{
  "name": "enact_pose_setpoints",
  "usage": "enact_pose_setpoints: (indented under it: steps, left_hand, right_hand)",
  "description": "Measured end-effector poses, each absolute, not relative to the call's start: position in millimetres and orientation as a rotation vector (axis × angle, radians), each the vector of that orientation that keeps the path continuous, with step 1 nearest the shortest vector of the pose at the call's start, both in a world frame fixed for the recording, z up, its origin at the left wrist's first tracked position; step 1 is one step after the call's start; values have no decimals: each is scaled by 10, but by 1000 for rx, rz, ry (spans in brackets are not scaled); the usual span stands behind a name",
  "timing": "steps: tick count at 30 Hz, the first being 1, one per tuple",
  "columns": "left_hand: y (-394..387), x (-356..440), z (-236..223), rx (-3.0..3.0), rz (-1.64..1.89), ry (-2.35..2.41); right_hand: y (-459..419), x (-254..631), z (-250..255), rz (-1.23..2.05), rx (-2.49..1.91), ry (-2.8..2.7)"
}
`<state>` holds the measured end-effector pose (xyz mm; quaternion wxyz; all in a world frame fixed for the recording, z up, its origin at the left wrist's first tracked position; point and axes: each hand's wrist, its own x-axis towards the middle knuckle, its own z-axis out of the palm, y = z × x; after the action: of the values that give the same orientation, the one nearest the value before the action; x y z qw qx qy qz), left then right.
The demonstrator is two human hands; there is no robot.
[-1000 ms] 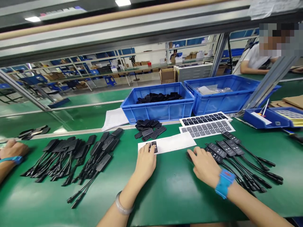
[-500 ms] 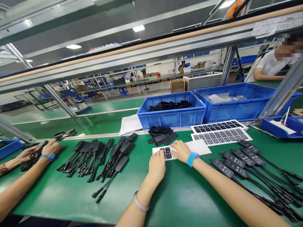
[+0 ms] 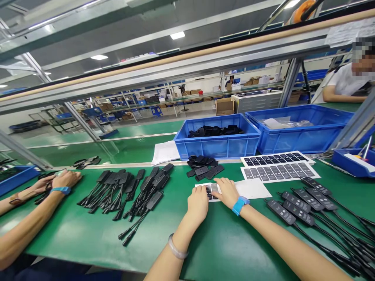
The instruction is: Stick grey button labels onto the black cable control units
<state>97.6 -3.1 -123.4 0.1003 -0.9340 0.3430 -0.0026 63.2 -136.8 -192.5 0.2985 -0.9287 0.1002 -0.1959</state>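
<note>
A white sheet of black labels (image 3: 254, 189) lies on the green bench in front of me, with a couple of dark labels showing between my hands. My left hand (image 3: 198, 203) has its fingers bent and pressed together at the left label's edge; the fingertips are partly hidden. Across from it, my right hand (image 3: 227, 192) rests on the sheet with its thumb stretched over the right label and its fingers apart from the thumb. Just beyond the sheet is a small pile of flat black covers (image 3: 205, 167).
Black cabled modules (image 3: 155, 200) lie in bunches at left, labelled modules (image 3: 281, 212) at right. Two more label sheets (image 3: 279, 171) lie behind. A blue bin (image 3: 218, 146) holds black parts; another blue bin (image 3: 293, 142) holds plastic bags. At far left, a co-worker's hands (image 3: 66, 179) handle dark parts.
My view has shifted slightly, so the bench appears further right. Both hands stay at the labels; my left fingers now cover more of the left label. The co-worker's hands still handle parts.
</note>
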Motion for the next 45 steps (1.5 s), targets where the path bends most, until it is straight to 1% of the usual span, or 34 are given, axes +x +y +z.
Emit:
enact_pose_setpoints:
  steps: [6,11,14,17,19,21,23,28,34,36,37,38,39,40,41,42,43,45]
  left_hand:
    - [-25,961,-1271,-2764,-35,1025]
    - [22,1081,-1160,-2794,-58,949]
    - [197,1263,-949,-2853,-207,662]
    - [471,1422,-753,-2879,-328,258]
    - [625,1486,-694,-2885,-278,48]
    - [711,1517,-693,-2882,-207,-41]
    - [727,1527,-725,-2874,-160,24]
    - [628,1490,-765,-2907,-33,397]
    - [360,1274,-803,-3215,-95,729]
    - [242,1174,-891,-3516,106,885]
    - [186,1122,-944,-3725,343,951]
    - [133,1071,-1000,-3921,693,975]
    - [85,1020,-1053,-4043,1122,940]
    - [44,970,-1104,-4063,1541,857]
    - [10,923,-1149,-3999,1859,776]
    - [-16,877,-1190,-3917,2075,734]
    - [-36,834,-1227,-3850,2199,727]
    - [-56,757,-1291,-3769,2331,754]
  right_hand:
    - [-1406,603,-2001,-800,-2296,108]
    - [-1489,334,-1872,-1075,-1992,-38]
    - [-1572,93,-1817,-1167,-1800,-38]
    - [-1645,-65,-1897,-1185,-1758,16]
    - [-1666,-102,-1986,-1167,-1752,48]
    - [-1664,-105,-2050,-1138,-1735,57]
    - [-1652,-102,-2067,-1097,-1711,56]
    - [-1630,-129,-2027,-1029,-1677,74]
    - [-1611,-152,-2055,-969,-1564,172]
    - [-1602,-160,-2045,-940,-1517,178]
    - [-1598,-167,-2033,-927,-1504,174]
    - [-1594,-175,-2017,-915,-1497,169]
    - [-1592,-185,-1999,-903,-1495,163]
    - [-1591,-195,-1980,-891,-1493,157]
    - [-1590,-204,-1962,-881,-1489,153]
    - [-1591,-213,-1945,-871,-1481,151]
    - [-1591,-220,-1930,-861,-1473,151]
    - [-1592,-224,-1910,-834,-1458,149]
